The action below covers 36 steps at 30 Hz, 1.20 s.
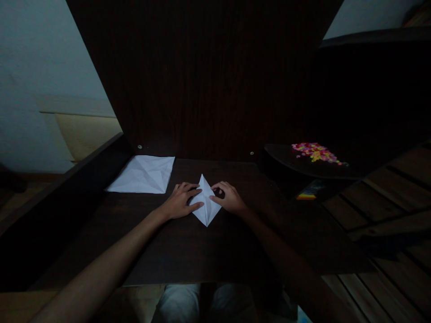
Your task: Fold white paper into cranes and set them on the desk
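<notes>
A white sheet of paper (208,214), folded into a diamond with a crease down its middle, lies on the dark wooden desk (202,255). My left hand (183,200) rests flat on its left side, fingers spread across the paper. At the right corner, my right hand (229,197) has its thumb on the paper and its fingers curled in, pinching the edge. The fingertips there are partly hidden. Beyond my left hand sits a stack of creased white paper sheets (144,174).
A dark side panel (67,188) borders the desk on the left, and a tall back panel (202,80) rises behind. On a rounded shelf (276,154) at the right lies a pile of small colourful pieces (316,152). Below it is a small box with a bright stripe (306,196).
</notes>
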Available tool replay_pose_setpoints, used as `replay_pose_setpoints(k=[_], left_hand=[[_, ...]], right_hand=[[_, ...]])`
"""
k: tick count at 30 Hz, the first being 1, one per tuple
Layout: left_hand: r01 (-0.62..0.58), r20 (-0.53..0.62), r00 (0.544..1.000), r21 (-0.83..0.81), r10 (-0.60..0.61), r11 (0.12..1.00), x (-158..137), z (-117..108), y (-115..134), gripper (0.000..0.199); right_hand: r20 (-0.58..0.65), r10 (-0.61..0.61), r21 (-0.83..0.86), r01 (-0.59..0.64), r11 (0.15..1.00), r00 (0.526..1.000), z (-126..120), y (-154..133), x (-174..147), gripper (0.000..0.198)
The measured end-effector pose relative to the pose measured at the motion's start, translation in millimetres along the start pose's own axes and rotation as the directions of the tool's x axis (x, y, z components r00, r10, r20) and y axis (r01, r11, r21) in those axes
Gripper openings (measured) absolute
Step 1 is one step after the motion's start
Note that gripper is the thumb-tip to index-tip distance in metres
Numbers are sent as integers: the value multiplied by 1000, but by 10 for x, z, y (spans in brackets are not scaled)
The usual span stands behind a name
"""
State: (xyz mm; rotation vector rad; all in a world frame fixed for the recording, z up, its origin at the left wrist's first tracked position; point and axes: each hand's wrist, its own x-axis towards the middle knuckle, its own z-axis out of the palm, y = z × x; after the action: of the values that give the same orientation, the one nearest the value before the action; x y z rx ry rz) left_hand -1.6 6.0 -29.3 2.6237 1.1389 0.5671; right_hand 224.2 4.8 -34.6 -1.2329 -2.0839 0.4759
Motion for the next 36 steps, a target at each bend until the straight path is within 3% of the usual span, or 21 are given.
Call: replay_pose_setpoints(k=[4, 11, 18, 28, 36], left_hand=[[-22, 19, 1000, -5, 22, 1000, -3, -9, 26, 55], [-29, 109, 994, -14, 31, 999, 1, -25, 37, 71], [-43, 193, 980, -60, 54, 997, -8, -45, 21, 69], [-148, 211, 960, -178, 184, 973, -17, -38, -22, 59], [-167, 177, 962, -218, 208, 962, -29, -61, -18, 55]], right_hand=[[37, -64, -100, 68, 993, 997, 14, 2, -21, 23], [90, -55, -191, 71, 979, 994, 61, 28, -32, 28], [127, -38, -221, 66, 973, 991, 47, 21, -31, 36], [105, 31, -228, -7, 974, 994, 73, 96, -26, 53], [106, 24, -263, 5, 965, 994, 80, 102, -36, 43]])
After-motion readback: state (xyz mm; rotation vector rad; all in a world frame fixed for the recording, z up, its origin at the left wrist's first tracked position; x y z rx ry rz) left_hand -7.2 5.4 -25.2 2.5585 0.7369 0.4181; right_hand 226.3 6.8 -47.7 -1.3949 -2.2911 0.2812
